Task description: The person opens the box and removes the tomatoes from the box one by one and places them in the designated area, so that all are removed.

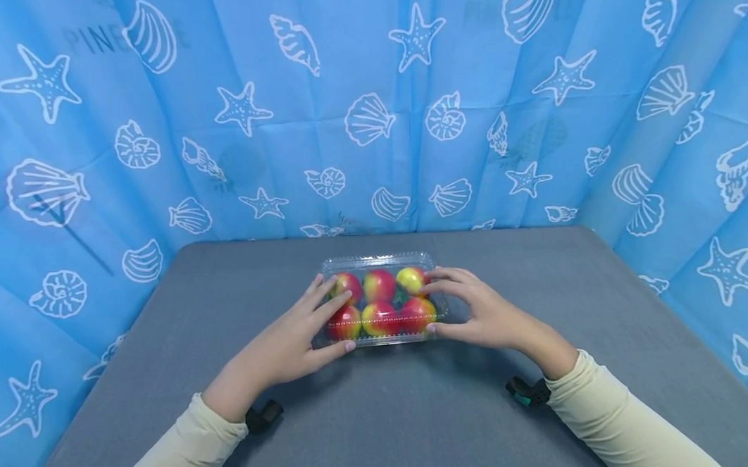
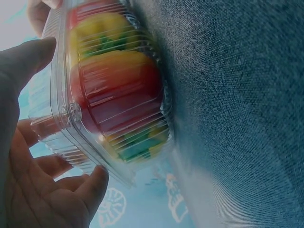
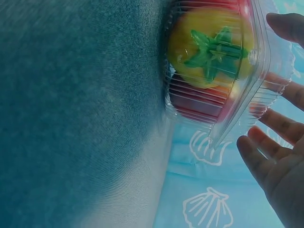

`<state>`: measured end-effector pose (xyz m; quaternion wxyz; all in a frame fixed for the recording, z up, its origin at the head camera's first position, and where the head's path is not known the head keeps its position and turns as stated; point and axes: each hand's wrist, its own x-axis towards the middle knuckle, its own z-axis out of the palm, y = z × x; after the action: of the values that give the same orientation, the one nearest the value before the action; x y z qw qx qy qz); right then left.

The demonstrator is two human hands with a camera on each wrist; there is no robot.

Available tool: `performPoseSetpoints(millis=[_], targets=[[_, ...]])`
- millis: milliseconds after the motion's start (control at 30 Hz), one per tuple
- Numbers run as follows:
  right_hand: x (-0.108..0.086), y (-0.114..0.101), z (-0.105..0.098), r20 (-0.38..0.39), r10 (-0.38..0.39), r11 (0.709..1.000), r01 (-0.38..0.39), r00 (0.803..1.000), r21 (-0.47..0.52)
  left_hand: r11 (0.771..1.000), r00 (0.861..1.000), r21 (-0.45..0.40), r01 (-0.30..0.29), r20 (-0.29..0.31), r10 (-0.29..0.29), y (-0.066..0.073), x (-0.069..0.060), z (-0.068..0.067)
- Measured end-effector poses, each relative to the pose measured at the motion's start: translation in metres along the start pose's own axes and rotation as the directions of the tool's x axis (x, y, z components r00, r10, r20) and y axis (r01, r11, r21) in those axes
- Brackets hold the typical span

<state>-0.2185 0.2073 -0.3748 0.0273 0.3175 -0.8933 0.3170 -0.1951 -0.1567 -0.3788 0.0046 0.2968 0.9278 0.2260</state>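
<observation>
A clear plastic clamshell box [image 1: 386, 339] lies on the table with its lid down, holding several red-and-yellow, apple-like fruits [image 1: 380, 318]. Green star-shaped leaves [image 3: 216, 52] show on one fruit in the right wrist view. My left hand [image 1: 293, 340] spreads over the box's left end, thumb at the front rim and fingers reaching onto the lid. At the right end, my right hand [image 1: 479, 309] has its fingers spread over the lid's side and its thumb by the front corner. In the left wrist view, the left thumb [image 2: 40, 52] meets the rim.
The grey cloth-covered table [image 1: 383, 416] extends around the box. Behind and on both sides hangs a blue curtain [image 1: 371, 170] printed with white shells and starfish. Dark wrist devices [image 1: 528, 391] sit under both cream sleeves [image 1: 618, 411].
</observation>
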Motion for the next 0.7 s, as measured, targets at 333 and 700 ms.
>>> performPoseSetpoints(millis=[333,700], targets=[[0.001,0.003,-0.004,0.01,-0.005,1.0,0.004,1.0,0.029,0.995,1.0,-0.097,0.002,-0.017,-0.004,-0.004,0.0,-0.006],[0.008,0.026,-0.006,-0.061,0.133,0.934,-0.104,0.989,0.342,0.937,0.996,-0.347,0.049,-0.055,-0.073,-0.031,0.004,-0.011]])
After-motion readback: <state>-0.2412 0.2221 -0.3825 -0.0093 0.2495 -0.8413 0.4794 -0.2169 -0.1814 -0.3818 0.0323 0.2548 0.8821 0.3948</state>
